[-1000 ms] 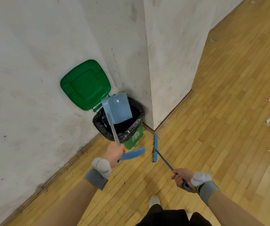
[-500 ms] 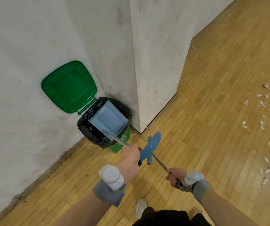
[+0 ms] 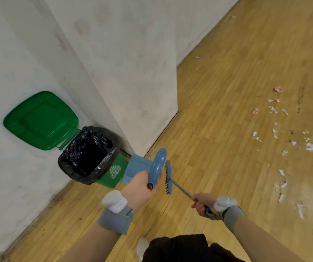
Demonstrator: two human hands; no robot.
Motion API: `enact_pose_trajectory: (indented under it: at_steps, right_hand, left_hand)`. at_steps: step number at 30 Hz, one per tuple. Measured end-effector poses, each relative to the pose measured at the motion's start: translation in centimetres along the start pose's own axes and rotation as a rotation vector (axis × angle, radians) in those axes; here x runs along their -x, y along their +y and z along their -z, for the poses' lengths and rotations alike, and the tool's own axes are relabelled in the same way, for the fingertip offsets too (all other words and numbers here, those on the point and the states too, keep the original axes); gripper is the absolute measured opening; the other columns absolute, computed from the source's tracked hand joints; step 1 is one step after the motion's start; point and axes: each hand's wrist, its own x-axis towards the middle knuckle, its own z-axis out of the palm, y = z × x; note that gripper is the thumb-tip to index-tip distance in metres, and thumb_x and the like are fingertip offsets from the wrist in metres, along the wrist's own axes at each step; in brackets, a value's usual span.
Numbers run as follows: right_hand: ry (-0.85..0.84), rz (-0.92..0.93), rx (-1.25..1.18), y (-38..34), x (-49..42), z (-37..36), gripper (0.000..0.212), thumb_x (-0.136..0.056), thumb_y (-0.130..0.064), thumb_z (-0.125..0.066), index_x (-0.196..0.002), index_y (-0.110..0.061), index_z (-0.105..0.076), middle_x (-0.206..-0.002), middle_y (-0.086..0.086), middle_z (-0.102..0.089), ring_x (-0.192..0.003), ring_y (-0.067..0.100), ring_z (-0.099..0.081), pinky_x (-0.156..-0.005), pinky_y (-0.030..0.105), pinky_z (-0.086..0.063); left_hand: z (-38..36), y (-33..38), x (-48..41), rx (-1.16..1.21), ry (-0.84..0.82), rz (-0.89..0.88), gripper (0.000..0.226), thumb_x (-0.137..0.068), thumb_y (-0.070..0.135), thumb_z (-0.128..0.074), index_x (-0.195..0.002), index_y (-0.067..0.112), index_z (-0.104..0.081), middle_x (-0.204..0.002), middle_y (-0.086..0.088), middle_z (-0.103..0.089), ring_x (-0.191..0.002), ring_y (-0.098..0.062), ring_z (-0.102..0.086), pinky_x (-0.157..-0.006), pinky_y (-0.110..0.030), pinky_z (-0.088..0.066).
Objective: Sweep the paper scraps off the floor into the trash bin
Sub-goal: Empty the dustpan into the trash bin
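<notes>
Mostly white, pink-flecked paper scraps (image 3: 312, 146)

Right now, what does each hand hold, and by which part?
Left hand grips the dustpan by its handle; right hand grips the brush by its handle's end.

There is one trash bin (image 3: 114, 173) with one green lid (image 3: 40, 120). Just right of the bin are one dustpan (image 3: 136, 167) and one brush (image 3: 168, 176). Two hands show, the left hand (image 3: 140, 188) and the right hand (image 3: 202, 203), with two grey wristbands (image 3: 114, 220). Paper scraps (image 3: 312, 146), well right of the bin, number over a dozen; blur prevents an exact count.
</notes>
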Motion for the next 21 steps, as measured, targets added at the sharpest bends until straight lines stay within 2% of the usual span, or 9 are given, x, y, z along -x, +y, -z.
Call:
enact_pose_trajectory:
  at_steps: [2, 4, 5, 8, 12, 15, 17, 19, 21]
  right_hand:
    - [0.029, -0.013, -0.025, 0.9, 1.0, 4.2, 0.028, -0.1, -0.027, -0.051, -0.1, 0.001, -0.057, -0.051, -0.005, -0.04, -0.03, 0.005, -0.036, -0.029, 0.014, -0.034]
    - [0.025, 0.004, -0.076, 1.7, 1.4, 8.8, 0.028, -0.099, -0.026, -0.053, -0.094, 0.001, -0.057, -0.049, -0.005, -0.04, -0.029, 0.005, -0.035, -0.029, 0.014, -0.034]
    - [0.037, 0.007, -0.113, 2.3, 1.7, 11.2, 0.027, -0.099, -0.026, -0.053, -0.088, -0.001, -0.056, -0.048, -0.005, -0.039, -0.028, 0.005, -0.035, -0.029, 0.014, -0.033]
    - [0.084, 0.018, -0.186, 3.4, 2.6, 15.5, 0.035, -0.099, -0.025, -0.051, -0.067, -0.012, -0.045, -0.045, -0.004, -0.037, -0.027, 0.006, -0.034, -0.029, 0.013, -0.032]
    - [0.174, 0.061, -0.354, 6.0, 3.7, 22.5, 0.035, -0.1, -0.018, -0.037, -0.065, -0.016, -0.037, -0.045, -0.003, -0.036, -0.025, 0.007, -0.034, -0.03, 0.013, -0.032]
    - [0.307, 0.098, -0.335, 7.4, 4.5, 26.3, 0.037, -0.101, -0.013, -0.033, -0.065, -0.014, -0.038, -0.048, 0.003, -0.039, -0.029, 0.01, -0.035, -0.034, 0.015, -0.031]
    - [0.359, 0.1, -0.293, 8.1, 4.6, 28.0, 0.037, -0.103, -0.011, -0.031, -0.066, -0.012, -0.036, -0.054, 0.008, -0.036, -0.039, 0.017, -0.032, -0.039, 0.018, -0.031]
    - [0.395, 0.07, -0.378, 9.2, 4.7, 31.0, 0.031, -0.104, -0.008, -0.03, -0.074, -0.01, -0.037, -0.062, 0.011, -0.036, -0.05, 0.019, -0.033, -0.04, 0.024, -0.04]
    - [0.457, 0.065, -0.406, 10.1, 4.9, 33.2, 0.029, -0.103, -0.007, -0.035, -0.076, -0.007, -0.043, -0.073, 0.016, -0.048, -0.059, 0.025, -0.05, -0.045, 0.035, -0.052]
  left_hand:
    - [-3.7, 1.2, 0.6, 0.437, -0.081, 0.096, 0.02, -0.096, 0.023, -0.045, -0.1, 0.008, -0.058, -0.074, 0.004, -0.055, -0.055, -0.012, -0.055, -0.04, -0.006, -0.04]
    - [-8.4, 3.2, 0.8, 1.059, -0.233, 0.369, 0.017, -0.098, 0.007, -0.038, -0.104, 0.002, -0.052, -0.079, -0.011, -0.059, -0.066, -0.017, -0.062, -0.04, -0.016, -0.05]
    - [-10.9, 3.9, 0.7, 1.174, -0.271, 0.469, 0.02, -0.096, 0.002, -0.036, -0.111, 0.003, -0.05, -0.086, -0.015, -0.06, -0.071, -0.02, -0.063, -0.042, -0.02, -0.053]
    - [-15.0, 4.7, -0.3, 1.089, -0.283, 0.502, 0.025, -0.095, -0.002, -0.035, -0.119, 0.001, -0.043, -0.114, -0.019, -0.051, -0.078, -0.023, -0.064, -0.051, -0.022, -0.057]
    - [-22.6, 7.2, -0.9, 0.907, -0.37, 0.559, 0.028, -0.096, 0.0, -0.035, -0.121, 0.003, -0.046, -0.095, -0.016, -0.056, -0.079, -0.025, -0.063, -0.044, -0.025, -0.056]
    - [-27.4, 8.7, -2.1, 0.793, -0.448, 0.577, 0.024, -0.096, -0.001, -0.031, -0.112, -0.001, -0.049, -0.091, -0.019, -0.054, -0.078, -0.026, -0.06, -0.043, -0.026, -0.056]
    - [-29.6, 9.6, -2.9, 0.694, -0.463, 0.564, 0.023, -0.096, -0.003, -0.03, -0.106, -0.002, -0.051, -0.091, -0.021, -0.052, -0.075, -0.025, -0.057, -0.043, -0.026, -0.056]
    - [-33.4, 10.8, -4.4, 0.544, -0.507, 0.563, 0.024, -0.094, -0.005, -0.028, -0.103, 0.001, -0.049, -0.092, -0.021, -0.049, -0.068, -0.024, -0.056, -0.046, -0.024, -0.056]
    - [-36.5, 11.7, -5.8, 0.439, -0.534, 0.539, 0.02, -0.092, -0.004, -0.029, -0.097, 0.004, -0.047, -0.091, -0.02, -0.046, -0.056, -0.023, -0.058, -0.048, -0.023, -0.055]
